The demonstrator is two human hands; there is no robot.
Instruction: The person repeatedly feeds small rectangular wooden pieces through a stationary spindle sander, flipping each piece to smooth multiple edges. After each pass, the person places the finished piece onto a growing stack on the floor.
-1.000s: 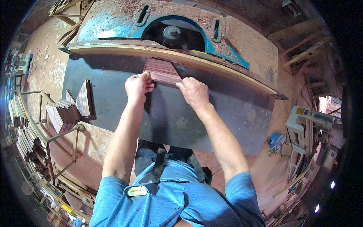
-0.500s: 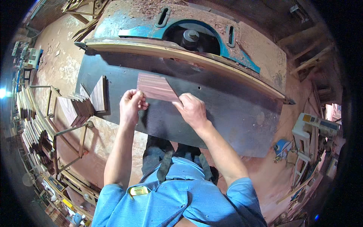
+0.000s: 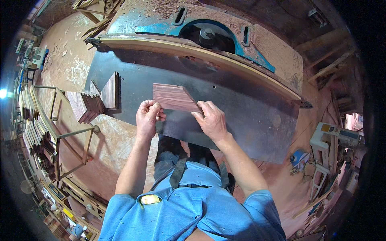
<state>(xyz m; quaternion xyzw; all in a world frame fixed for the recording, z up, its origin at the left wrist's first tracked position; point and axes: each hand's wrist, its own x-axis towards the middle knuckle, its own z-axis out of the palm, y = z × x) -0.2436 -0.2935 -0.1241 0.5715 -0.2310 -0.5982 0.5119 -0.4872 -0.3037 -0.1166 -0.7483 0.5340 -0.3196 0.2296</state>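
Observation:
A reddish-brown wooden board (image 3: 173,98) with dark grain and one slanted end is held flat between my two hands above the dark machine table (image 3: 249,120). My left hand (image 3: 148,116) is closed, its thumb and curled fingers at the board's near left corner. My right hand (image 3: 212,120) pinches the pointed right corner between thumb and fingers. Beyond the board runs a pale wooden fence (image 3: 169,46), and behind it a dark round spindle (image 3: 207,35) sits inside a teal curved guard (image 3: 237,46).
Similar boards (image 3: 110,92) stand at the table's left end, beside a stack of cut boards (image 3: 85,105). A metal-framed rack (image 3: 72,132) holding several more boards is at the left. To the right stands a pale machine (image 3: 323,138). Sawdust (image 3: 277,50) covers the surface behind the fence.
Both hands and the board have shifted slightly right and nearer to me in the picture. The whole view has also shifted a little. The grip on the board stays.

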